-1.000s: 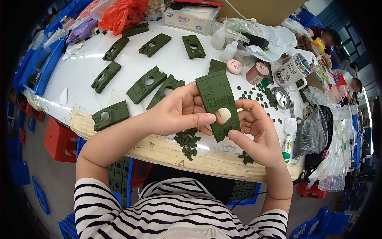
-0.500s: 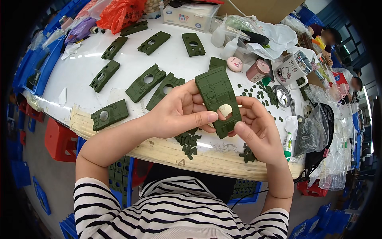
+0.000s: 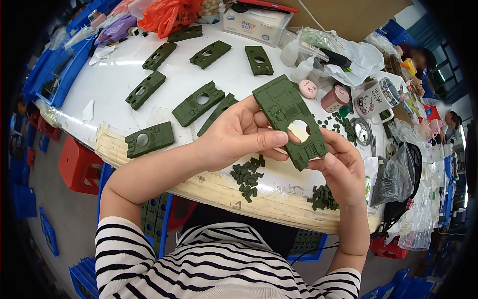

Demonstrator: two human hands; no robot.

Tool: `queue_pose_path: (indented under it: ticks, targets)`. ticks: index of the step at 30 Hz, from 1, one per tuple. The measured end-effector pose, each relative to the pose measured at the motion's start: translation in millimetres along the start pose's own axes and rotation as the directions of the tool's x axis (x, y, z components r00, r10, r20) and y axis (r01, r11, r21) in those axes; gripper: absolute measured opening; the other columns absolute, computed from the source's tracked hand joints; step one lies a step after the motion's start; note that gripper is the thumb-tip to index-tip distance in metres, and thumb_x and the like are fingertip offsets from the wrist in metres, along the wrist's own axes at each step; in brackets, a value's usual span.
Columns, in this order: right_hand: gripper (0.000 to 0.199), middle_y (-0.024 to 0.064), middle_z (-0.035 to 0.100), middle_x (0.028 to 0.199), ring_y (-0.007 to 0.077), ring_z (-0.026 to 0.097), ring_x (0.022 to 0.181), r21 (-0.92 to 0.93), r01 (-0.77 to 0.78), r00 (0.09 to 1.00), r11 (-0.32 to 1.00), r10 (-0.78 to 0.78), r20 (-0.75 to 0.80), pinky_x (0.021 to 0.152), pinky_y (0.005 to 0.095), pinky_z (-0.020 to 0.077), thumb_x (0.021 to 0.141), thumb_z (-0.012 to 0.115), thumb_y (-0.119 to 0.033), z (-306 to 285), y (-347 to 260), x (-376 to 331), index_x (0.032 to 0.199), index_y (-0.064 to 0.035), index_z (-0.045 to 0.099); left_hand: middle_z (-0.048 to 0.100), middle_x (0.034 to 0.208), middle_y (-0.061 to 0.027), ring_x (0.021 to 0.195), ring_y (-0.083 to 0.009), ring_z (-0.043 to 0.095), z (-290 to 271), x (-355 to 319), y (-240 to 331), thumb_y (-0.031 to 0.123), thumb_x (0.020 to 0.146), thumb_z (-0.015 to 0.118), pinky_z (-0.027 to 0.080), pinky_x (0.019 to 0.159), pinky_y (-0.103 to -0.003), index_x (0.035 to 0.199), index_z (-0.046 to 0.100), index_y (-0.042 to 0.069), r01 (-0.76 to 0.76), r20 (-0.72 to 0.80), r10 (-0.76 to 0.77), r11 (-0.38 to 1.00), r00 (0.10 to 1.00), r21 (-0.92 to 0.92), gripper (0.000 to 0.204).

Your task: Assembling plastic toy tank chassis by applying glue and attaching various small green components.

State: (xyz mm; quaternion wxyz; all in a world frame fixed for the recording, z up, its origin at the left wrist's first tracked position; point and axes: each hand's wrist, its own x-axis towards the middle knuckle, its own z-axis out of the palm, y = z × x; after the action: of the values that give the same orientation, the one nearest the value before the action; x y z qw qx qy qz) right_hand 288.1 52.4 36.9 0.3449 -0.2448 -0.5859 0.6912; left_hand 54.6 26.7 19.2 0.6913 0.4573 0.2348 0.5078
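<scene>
Between both hands I hold a dark green plastic toy tank hull point(image 3: 284, 107), raised over the table and tilted, its round hole showing. My left hand point(image 3: 239, 132) grips its left side, thumb on the face beside the hole. My right hand point(image 3: 341, 164) pinches the lower right end with thumb and fingers. Just left of my left hand lies another tank hull point(image 3: 198, 103), one of several on the table. Below the held piece is a heap of small green plastic parts point(image 3: 246, 178), and a second small heap point(image 3: 322, 197) sits by my right wrist.
A white table point(image 3: 119, 99) has a worn wooden front edge point(image 3: 199, 182). To the right stand a mug point(image 3: 373, 102), a pink tin point(image 3: 335, 98), squeeze bottles point(image 3: 303, 67) and plastic bags point(image 3: 396, 172). A wipes box point(image 3: 254, 26) is at the back. A red stool point(image 3: 77, 167) stands left.
The held hull has moved right and is turned so its hole shows more fully. My right fingers have shifted at its lower end. The whole view has shifted slightly.
</scene>
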Motion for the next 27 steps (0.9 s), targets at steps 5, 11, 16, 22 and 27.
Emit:
queue_pose_path:
  ticks: [5,11,16,22,27]
  targets:
    - [0.048,0.0187,0.062,0.114,0.0204,0.064,0.099,0.022,-0.019,0.999,1.0,0.02,-0.028,0.081,0.0317,0.0546,0.089,0.054,-0.016,-6.0,-1.1,-3.0,0.128,0.0107,0.047,0.051,0.127,-0.0098,0.111,-0.0188,0.057,0.5,-0.2,0.8,0.008,0.082,0.072,0.052,0.09,-0.033,0.146,0.021,0.006,-0.051,0.016,0.05,0.996,0.999,0.07,0.081]
    - [0.047,0.0163,0.065,0.105,0.0176,0.066,0.087,-0.152,-0.038,0.999,0.988,0.038,-0.003,0.073,0.028,0.055,0.086,0.054,-0.017,-16.2,-10.0,-4.3,0.123,0.0114,0.051,0.055,0.117,-0.0095,0.109,-0.0234,0.054,-6.6,4.2,17.3,0.013,0.07,0.081,0.042,0.097,-0.035,0.135,0.045,0.005,-0.479,0.33,0.391,0.387,0.859,0.788,0.075]
    - [0.046,0.0155,0.065,0.105,0.0169,0.064,0.09,-0.186,-0.02,1.0,0.982,0.02,-0.003,0.076,0.0286,0.0541,0.089,0.058,-0.017,-8.1,-11.0,-4.1,0.125,0.0105,0.05,0.059,0.104,-0.0108,0.098,-0.0272,0.054,-2.9,-3.3,30.3,0.016,0.066,0.082,0.043,0.086,-0.036,0.116,0.06,0.003,-0.472,0.392,0.329,0.217,0.859,0.855,0.057]
    - [0.044,0.0157,0.064,0.105,0.0177,0.062,0.096,-0.251,0.062,0.996,0.966,-0.076,-0.045,0.085,0.0307,0.0514,0.091,0.058,-0.012,-6.2,-11.4,-3.2,0.128,0.0095,0.048,0.06,0.1,-0.0091,0.091,-0.0176,0.058,-43.2,-26.1,71.2,0.015,0.073,0.078,0.046,0.081,-0.029,0.112,0.058,0.0,-0.07,0.008,0.466,0.116,0.885,0.991,0.047]
    - [0.04,0.0141,0.066,0.1,0.0164,0.062,0.095,-0.305,0.01,1.0,0.952,-0.001,0.029,0.086,0.0294,0.0498,0.088,0.062,-0.007,-5.4,-13.3,-5.4,0.124,0.0083,0.052,0.062,0.099,-0.0146,0.089,-0.0223,0.061,-110.2,-51.3,83.8,0.021,0.076,0.074,0.048,0.081,-0.031,0.109,0.058,-0.004,0.355,-0.304,0.446,-0.034,0.842,0.934,0.045]
